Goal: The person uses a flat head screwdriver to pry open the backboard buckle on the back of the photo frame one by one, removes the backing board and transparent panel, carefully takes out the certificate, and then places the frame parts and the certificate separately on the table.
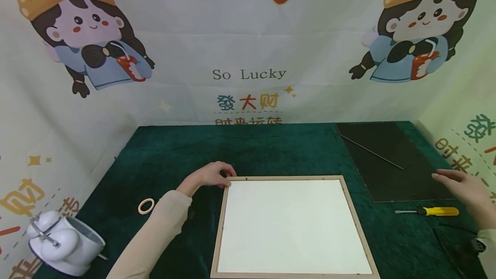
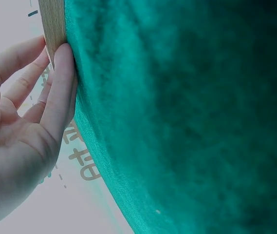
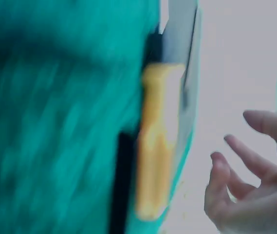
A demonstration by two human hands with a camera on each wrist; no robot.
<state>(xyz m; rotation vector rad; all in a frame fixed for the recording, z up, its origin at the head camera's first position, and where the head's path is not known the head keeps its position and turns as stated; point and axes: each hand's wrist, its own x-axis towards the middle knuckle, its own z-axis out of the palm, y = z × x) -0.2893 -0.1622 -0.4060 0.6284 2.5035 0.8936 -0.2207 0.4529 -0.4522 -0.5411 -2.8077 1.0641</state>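
In the head view, a light wooden frame (image 1: 223, 231) around a white panel (image 1: 290, 227) lies flat on the green cloth. My left hand (image 1: 211, 174) grips its far left corner; in the left wrist view, the thumb and fingers of the left hand (image 2: 31, 105) pinch the wooden edge (image 2: 54, 29). Over the near right edge of a dark flat sheet (image 1: 395, 184) hovers my right hand (image 1: 466, 188), fingers loosely extended and holding nothing. Just below the sheet lies a yellow-handled screwdriver (image 1: 439, 211), seen blurred beside the right hand (image 3: 255, 180) in the right wrist view.
A thin rod (image 1: 373, 153) lies across the dark sheet. Left of my left forearm are a pale ring (image 1: 146, 206) and a white twin-bell alarm clock (image 1: 66, 242) tipped on its back. Printed cloth walls (image 1: 186, 33) enclose the table's back and sides.
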